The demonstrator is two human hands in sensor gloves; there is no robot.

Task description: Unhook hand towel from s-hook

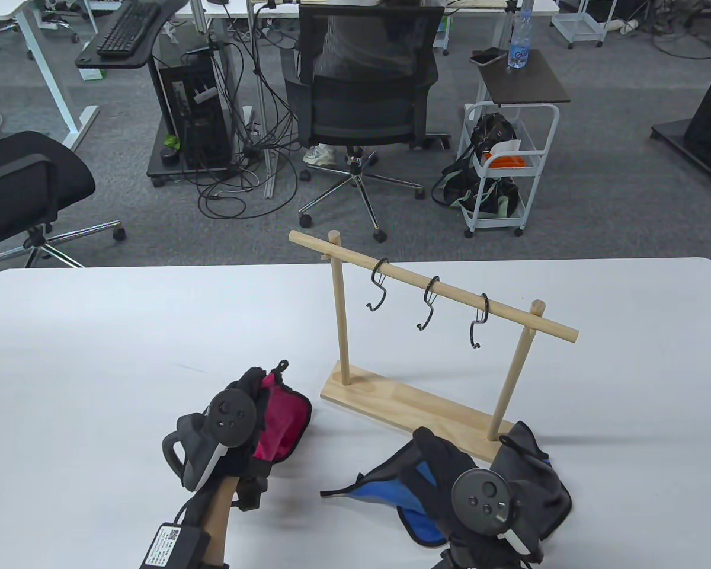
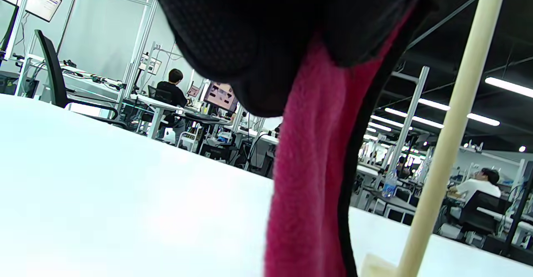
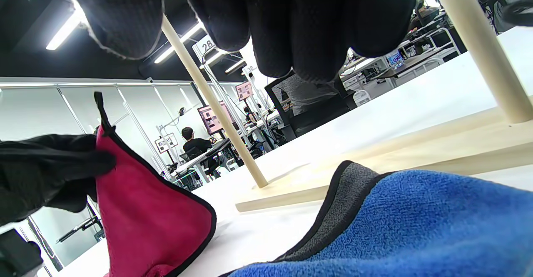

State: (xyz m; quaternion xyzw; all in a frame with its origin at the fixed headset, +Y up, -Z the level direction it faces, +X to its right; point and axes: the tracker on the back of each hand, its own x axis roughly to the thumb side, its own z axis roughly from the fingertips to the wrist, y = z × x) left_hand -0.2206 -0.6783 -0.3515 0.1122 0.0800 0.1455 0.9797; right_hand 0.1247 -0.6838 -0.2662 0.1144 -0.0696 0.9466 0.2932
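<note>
A wooden rack (image 1: pixel 403 408) stands on the white table, and its rail carries three black S-hooks (image 1: pixel 428 309), all bare. My left hand (image 1: pixel 255 385) grips a magenta towel (image 1: pixel 285 422) near its black loop, with the towel's lower end on the table left of the rack. The right wrist view shows those fingers (image 3: pixel 50 168) pinching the towel's upper corner (image 3: pixel 141 218). My right hand (image 1: pixel 438 456) hovers low over a blue and grey towel (image 1: pixel 391 493) lying in front of the rack. Its fingers (image 3: pixel 300 27) hang just above the cloth (image 3: pixel 416 223), holding nothing.
The rack's post (image 2: pixel 454 123) stands close to the right of the magenta towel (image 2: pixel 308 185). The table's far edge (image 1: pixel 213 268) lies behind the rack. Office chairs, a white cart (image 1: pixel 509 172) and desks stand on the floor beyond.
</note>
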